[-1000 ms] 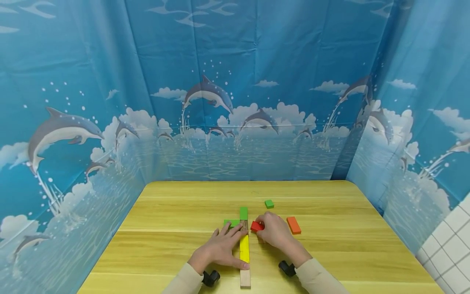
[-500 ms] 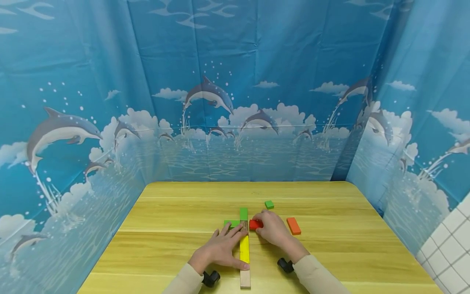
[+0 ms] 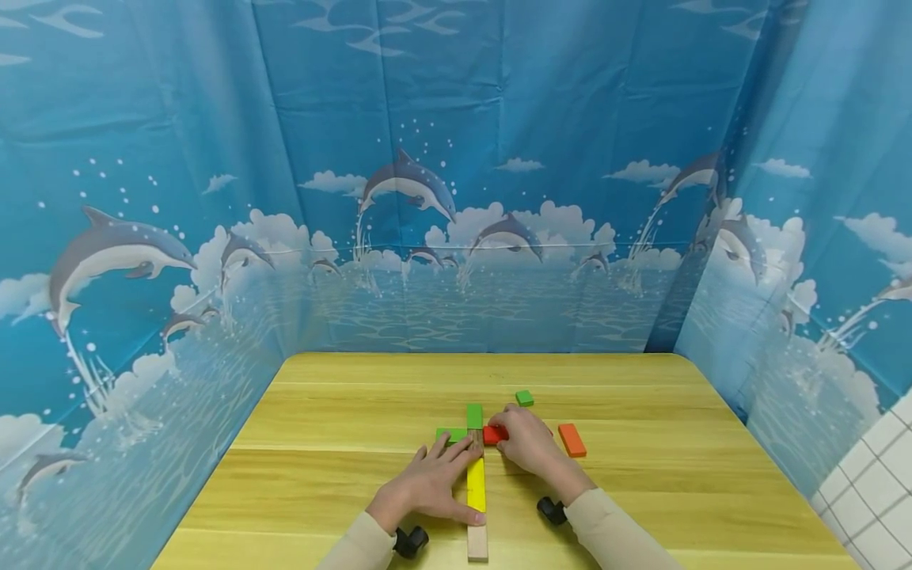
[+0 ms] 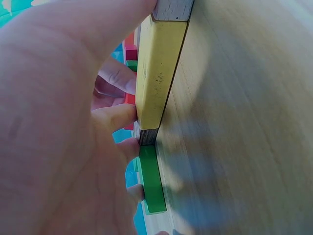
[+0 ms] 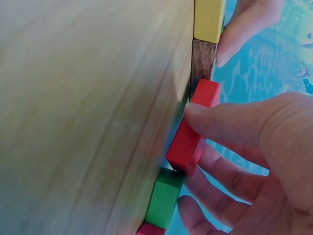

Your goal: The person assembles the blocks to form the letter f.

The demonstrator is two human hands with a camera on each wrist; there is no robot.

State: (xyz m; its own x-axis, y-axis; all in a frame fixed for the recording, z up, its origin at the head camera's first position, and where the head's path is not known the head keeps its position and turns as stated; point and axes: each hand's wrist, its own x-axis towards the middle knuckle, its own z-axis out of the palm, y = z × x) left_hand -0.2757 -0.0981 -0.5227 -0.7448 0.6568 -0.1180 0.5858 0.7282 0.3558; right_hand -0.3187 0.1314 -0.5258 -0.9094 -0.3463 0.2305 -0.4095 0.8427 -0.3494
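Observation:
My right hand (image 3: 530, 443) pinches a red block (image 3: 493, 435) between thumb and fingers, also clear as a red block (image 5: 188, 139) in the right wrist view. Its left end meets, or nearly meets, a brown block (image 3: 475, 440) in a line of blocks. That line runs from a green block (image 3: 474, 416) at the far end through the brown one and a yellow block (image 3: 476, 484) to a pale wooden block (image 3: 477, 546). With fingers spread, my left hand (image 3: 431, 483) rests along it, fingertips at the brown block, thumb near the yellow-pale joint. Another green block (image 3: 449, 435) lies crosswise on the left.
A small green block (image 3: 524, 397) lies beyond my right hand, and an orange-red block (image 3: 572, 440) to its right. Something red shows partly behind that hand. The wooden table (image 3: 321, 412) ends at a dolphin-print curtain (image 3: 399, 309).
The red block has shifted slightly left and turned straight, closing up to the brown block, with my right hand following. My left hand has stayed in place.

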